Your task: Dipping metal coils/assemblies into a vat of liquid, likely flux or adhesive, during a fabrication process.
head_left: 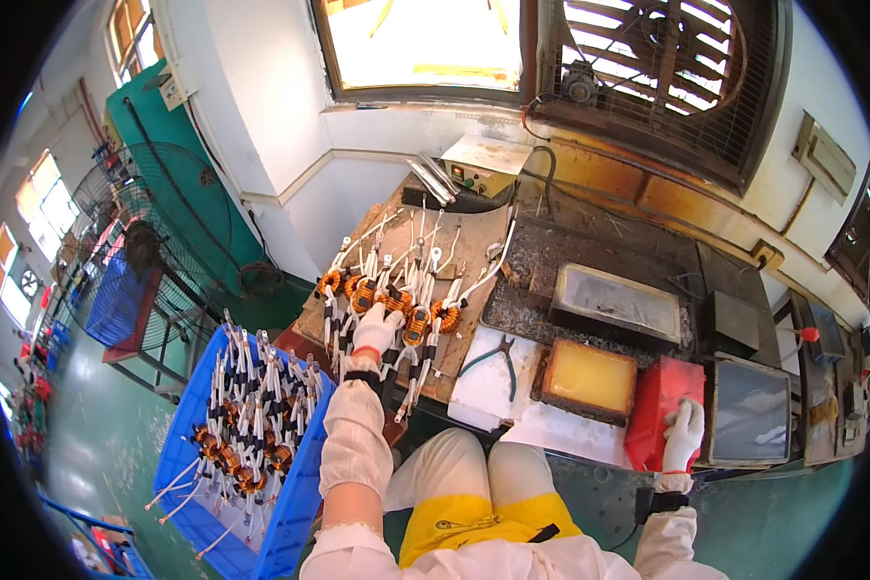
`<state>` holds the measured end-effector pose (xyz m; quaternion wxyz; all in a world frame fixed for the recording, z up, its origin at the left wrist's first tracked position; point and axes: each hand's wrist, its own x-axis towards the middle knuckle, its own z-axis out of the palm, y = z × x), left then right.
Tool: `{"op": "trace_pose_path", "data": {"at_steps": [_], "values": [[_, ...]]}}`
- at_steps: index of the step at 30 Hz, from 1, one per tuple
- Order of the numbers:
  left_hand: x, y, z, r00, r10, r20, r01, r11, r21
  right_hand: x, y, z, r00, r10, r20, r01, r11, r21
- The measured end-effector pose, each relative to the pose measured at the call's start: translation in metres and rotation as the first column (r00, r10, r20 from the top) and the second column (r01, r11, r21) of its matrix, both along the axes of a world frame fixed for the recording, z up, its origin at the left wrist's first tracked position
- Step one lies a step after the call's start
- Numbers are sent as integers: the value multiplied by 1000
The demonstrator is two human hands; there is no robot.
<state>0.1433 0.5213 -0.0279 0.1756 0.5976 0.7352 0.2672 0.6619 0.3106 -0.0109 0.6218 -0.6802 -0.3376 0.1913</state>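
Left gloved hand (pixel 375 329) at a row of copper-wound coils (pixel 415 326) with white leads; fingers down among them, whether pinching cannot tell. Coils lie under and right of those fingers, on a brown board (pixel 445 385). Right gloved hand (pixel 683 430): fingers bent against the near right side of a red box (pixel 659 391); firmness of hold unclear. Left of the right fingers: yellow-filled pan (pixel 590 377), then pliers (pixel 506 350) on a white sheet (pixel 474 396). Grey-surfaced tray (pixel 749 411) just right of them. Blue bin (pixel 304 464) of more coils, left and nearer than left fingers. Room: window (pixel 425 48) beyond both hands, louvred fan (pixel 672 68) beside it; green floor (pixel 106 454) far left.
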Motion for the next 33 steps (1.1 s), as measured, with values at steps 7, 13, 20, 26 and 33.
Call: {"op": "trace_pose_path", "data": {"at_steps": [7,13,20,26,33], "values": [[-5,1,9,994,-107,-38,99,978,-184,3,0,-4,1000,-6,3,6,1000,14],[0,-26,17,997,73,32,-70,994,-82,0,0,0,1000,9,-10,-9,1000,5],[-11,-91,25,994,-15,104,7,997,73,7,-2,-4,1000,13,-7,-13,1000,1],[-42,-183,35,998,46,30,-55,906,420,10,-1,-7,996,38,-85,-32,997,71],[-116,-307,23,823,547,-151,-525,835,164,25,-1,-15,998,50,-26,-49,998,46]]}}
